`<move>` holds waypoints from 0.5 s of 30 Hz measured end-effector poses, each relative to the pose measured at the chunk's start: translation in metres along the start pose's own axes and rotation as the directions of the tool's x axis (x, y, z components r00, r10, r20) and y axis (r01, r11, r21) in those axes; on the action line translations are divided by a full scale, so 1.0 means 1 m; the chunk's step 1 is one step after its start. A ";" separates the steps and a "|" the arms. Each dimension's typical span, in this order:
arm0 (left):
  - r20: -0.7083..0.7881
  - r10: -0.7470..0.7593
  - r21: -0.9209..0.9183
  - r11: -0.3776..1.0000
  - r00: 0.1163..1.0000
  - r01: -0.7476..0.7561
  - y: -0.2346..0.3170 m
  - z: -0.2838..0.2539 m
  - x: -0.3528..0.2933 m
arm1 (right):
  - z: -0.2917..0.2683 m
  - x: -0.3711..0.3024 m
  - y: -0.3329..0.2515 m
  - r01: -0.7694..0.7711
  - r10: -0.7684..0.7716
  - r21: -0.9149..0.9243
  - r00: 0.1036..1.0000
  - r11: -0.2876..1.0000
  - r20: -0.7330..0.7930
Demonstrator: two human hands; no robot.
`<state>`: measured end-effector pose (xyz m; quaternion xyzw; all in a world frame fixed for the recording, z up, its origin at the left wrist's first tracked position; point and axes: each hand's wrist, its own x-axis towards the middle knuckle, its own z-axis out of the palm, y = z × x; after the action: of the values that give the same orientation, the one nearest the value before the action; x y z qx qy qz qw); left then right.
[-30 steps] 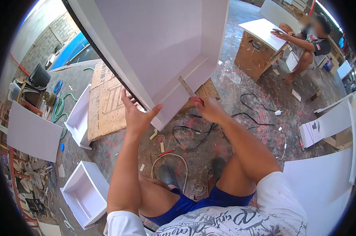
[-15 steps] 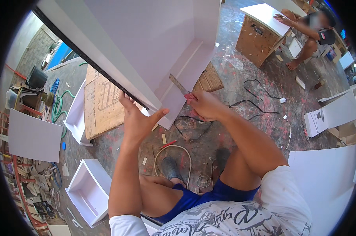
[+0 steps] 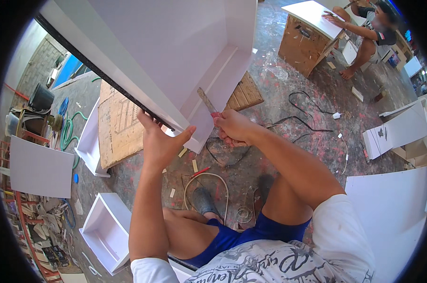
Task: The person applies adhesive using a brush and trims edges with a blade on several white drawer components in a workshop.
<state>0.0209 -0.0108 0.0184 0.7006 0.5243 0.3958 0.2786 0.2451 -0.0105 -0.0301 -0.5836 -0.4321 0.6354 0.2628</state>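
A large white box [image 3: 175,37] with a dark strip along one edge stands tilted before me. My left hand [image 3: 164,141] grips its near corner, fingers at the dark-edged side and thumb stretched across the corner's end. Closed around the red handle of a flat, knife-like tool [image 3: 205,100] is my right hand [image 3: 236,128]. Its worn metal blade points up and left, over the box's inner face near a narrow ledge. Whether the blade touches the surface I cannot tell.
Cardboard [image 3: 121,125] lies beneath the box. White drawers [image 3: 107,231] sit at left. Black cable [image 3: 298,123] and a pale hose [image 3: 225,181] cross the floor. A co-worker leans on a white-topped wooden cabinet [image 3: 300,45] at far right; white panels [image 3: 388,207] stand nearer.
My right hand and the tool have moved slightly left. The whole view has shifted a little, and my left hand keeps its grip on the box corner.
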 end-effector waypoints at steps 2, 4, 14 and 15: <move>-0.009 -0.038 0.063 0.997 0.999 0.038 0.004 -0.001 0.001 | 0.000 0.006 0.003 -0.038 0.034 0.105 0.998 0.994 0.044; 0.019 -0.059 0.025 0.998 0.998 0.059 0.008 -0.001 0.001 | 0.002 0.009 0.007 -0.061 0.037 0.169 0.989 0.984 0.141; -0.010 -0.003 0.029 1.000 1.000 0.004 -0.003 0.001 0.000 | 0.020 -0.002 0.012 0.140 -0.144 0.087 0.989 0.986 0.042; -0.010 -0.006 0.028 1.000 1.000 0.006 0.000 0.001 0.000 | 0.012 -0.003 0.013 0.138 -0.142 0.087 0.989 0.987 0.044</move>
<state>0.0216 -0.0112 0.0178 0.7010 0.5333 0.3909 0.2671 0.2357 -0.0221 -0.0406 -0.5242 -0.4514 0.6472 0.3203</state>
